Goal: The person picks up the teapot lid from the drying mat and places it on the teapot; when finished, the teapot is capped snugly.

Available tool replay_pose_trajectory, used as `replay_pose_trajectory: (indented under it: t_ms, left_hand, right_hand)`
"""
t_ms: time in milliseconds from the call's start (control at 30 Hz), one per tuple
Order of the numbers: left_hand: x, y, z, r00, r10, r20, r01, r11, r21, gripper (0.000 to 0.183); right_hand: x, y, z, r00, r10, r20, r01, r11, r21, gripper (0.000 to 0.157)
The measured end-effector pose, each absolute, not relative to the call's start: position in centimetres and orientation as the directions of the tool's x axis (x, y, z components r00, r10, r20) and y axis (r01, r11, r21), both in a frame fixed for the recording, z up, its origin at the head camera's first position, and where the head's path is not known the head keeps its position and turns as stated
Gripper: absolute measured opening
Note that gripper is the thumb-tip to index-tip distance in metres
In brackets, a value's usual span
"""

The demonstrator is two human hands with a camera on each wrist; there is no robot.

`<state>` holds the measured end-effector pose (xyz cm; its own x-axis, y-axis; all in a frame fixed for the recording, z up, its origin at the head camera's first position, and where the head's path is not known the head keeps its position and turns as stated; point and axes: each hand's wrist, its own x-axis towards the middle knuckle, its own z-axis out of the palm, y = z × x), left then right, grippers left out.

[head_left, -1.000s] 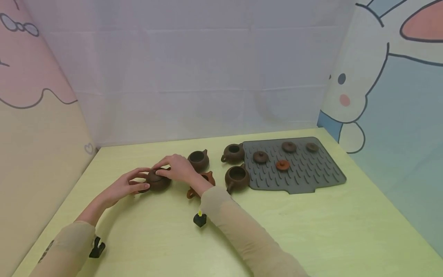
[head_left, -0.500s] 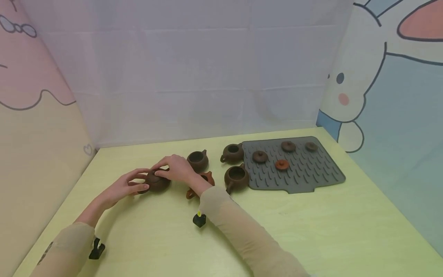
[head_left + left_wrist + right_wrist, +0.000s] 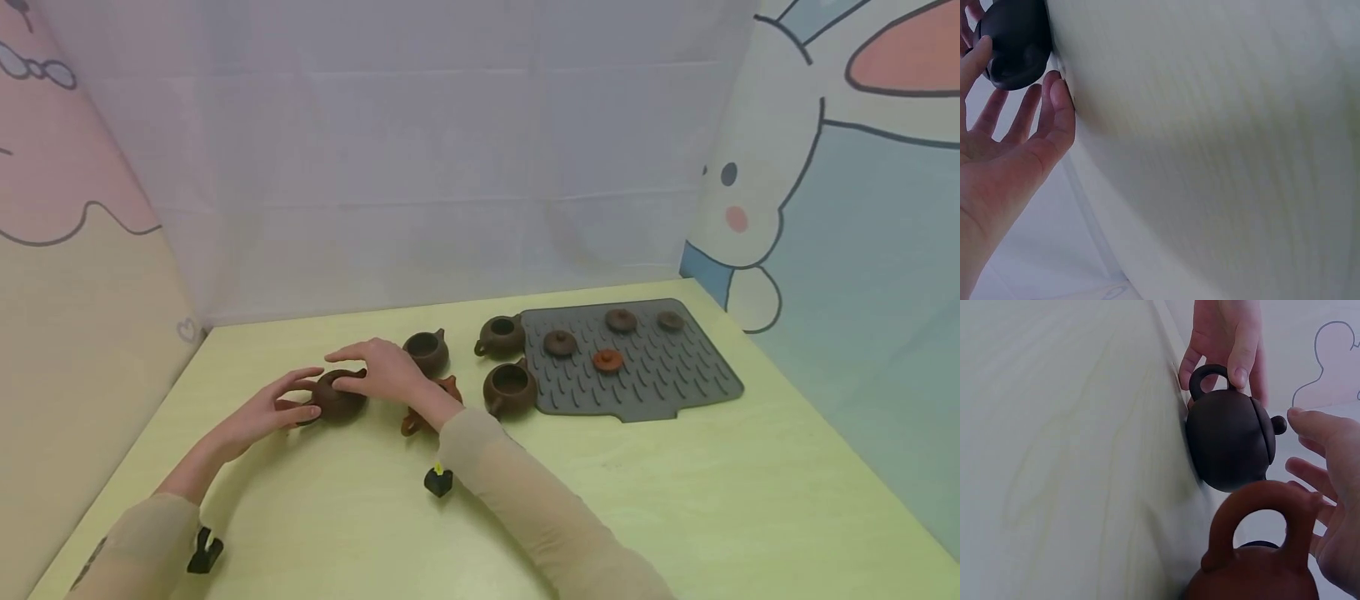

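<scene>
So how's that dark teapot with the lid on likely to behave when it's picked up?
The lidded teapot looks like rigid clay, so it probably won't flex but may chip if knocked. Its lid shows a seam and seems simply seated, so tilting might slide it off. The smooth, rounded body could be slippery; the loop handle looks a surer hold.

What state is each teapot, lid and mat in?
Leftmost teapot, upright, lid on
Reddish teapot, upright, top mostly hidden
Dark teapot behind reddish one, lidless
Far right teapot, lidless
Near right teapot, lidless
Mat, flat
Reddish lid, off, knob up
Three dark lids, off, on mat
</scene>
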<state>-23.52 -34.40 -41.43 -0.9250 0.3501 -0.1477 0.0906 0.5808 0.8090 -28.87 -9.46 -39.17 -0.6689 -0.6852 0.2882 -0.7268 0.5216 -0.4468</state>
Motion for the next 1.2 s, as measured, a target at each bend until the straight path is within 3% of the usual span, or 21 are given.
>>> replay_pose_trajectory:
  t_ms: [467, 733, 933, 1200]
  left_hand:
    - [-21.7, -33.3, -40.7, -0.95, 0.309, -0.047, 0.173, 0.644, 0.745, 0.075]
    - [-20.8, -32.7, -40.4, -0.971, 0.21, 0.114, 0.227, 0.665, 0.712, 0.072]
    - [-20.3, -31.1, -39.6, -0.956, 0.13, 0.264, 0.28, 0.677, 0.681, 0.067]
    - [-20.2, -28.6, -38.7, -0.928, 0.036, 0.37, 0.289, 0.696, 0.657, 0.06]
  right_hand:
    - [-27.0, -6.0, -37.4, -0.613, -0.636, 0.468, -0.789, 0.467, -0.399, 0.043]
    - [-26.8, -3.4, -37.2, -0.56, -0.581, 0.591, -0.827, 0.426, -0.367, 0.041]
    - [-26.5, -1.2, -37.2, -0.499, -0.551, 0.669, -0.864, 0.379, -0.331, 0.039]
    - [-26.5, 2.5, -37.4, -0.454, -0.522, 0.722, -0.886, 0.352, -0.303, 0.038]
